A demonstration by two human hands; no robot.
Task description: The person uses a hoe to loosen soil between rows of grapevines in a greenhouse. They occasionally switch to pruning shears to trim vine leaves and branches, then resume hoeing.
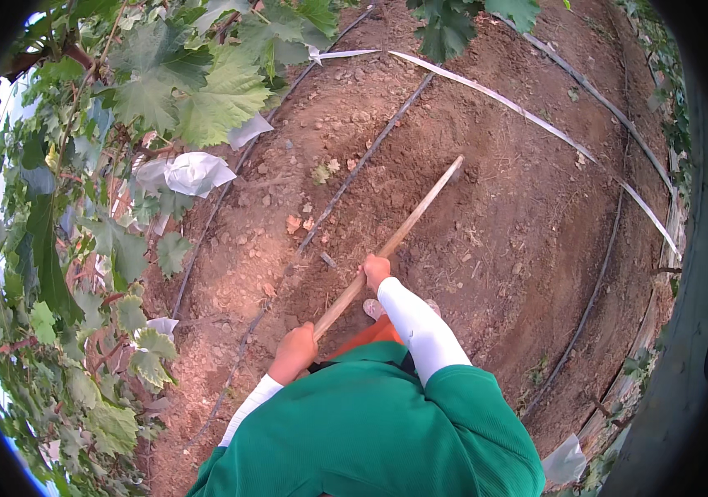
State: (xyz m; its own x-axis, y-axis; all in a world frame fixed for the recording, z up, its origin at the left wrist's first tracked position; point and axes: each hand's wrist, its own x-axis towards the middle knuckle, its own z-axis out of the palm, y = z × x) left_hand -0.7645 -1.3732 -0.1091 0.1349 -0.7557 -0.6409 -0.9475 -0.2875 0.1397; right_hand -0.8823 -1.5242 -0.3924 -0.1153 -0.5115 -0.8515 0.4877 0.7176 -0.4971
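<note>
Both my hands grip a long wooden tool handle (412, 217) that slants from near my body up and to the right, its far end sunk in loose brown soil (486, 232). My left hand (294, 351) closes around the handle's near end. My right hand (375, 270) holds it higher up the shaft. I wear a green top with white sleeves. The tool's head is hidden in the earth.
Grapevine leaves (180, 83) and white paper bags (197, 172) crowd the left side. Black drip hoses (354, 170) and a pale tape strip (503, 101) run across the tilled ground. Another hose (598, 286) curves along the right, near a low border edge.
</note>
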